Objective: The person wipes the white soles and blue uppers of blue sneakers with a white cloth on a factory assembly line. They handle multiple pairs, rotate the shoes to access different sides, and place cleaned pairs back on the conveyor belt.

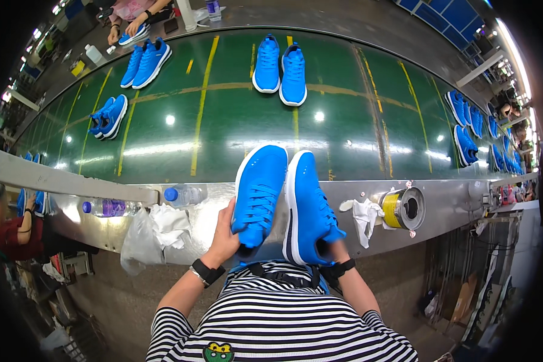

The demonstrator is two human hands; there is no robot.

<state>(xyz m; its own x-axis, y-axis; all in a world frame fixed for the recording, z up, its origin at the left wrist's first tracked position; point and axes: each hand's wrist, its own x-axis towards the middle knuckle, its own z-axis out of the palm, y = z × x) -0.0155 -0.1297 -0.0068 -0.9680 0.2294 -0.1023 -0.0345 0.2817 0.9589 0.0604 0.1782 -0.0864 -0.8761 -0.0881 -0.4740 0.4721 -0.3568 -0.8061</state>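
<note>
As far as shows, both held sneakers (pixel 260 178) are blue, white-soled.

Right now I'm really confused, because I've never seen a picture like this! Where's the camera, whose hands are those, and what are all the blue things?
There's no robot here, just a person in a striped shirt. The one picture comes from a wide, round-eyed camera on their head, looking down, so straight edges look bent.

The left hand holds a blue shoe by its heel end. The right hand is at the heel of a second blue shoe, mostly hidden.

Ahead, more blue shoes sit on a green surface with yellow lines. Nearer is a metal ledge with bottles, crumpled white paper and a yellow-banded can.
</note>
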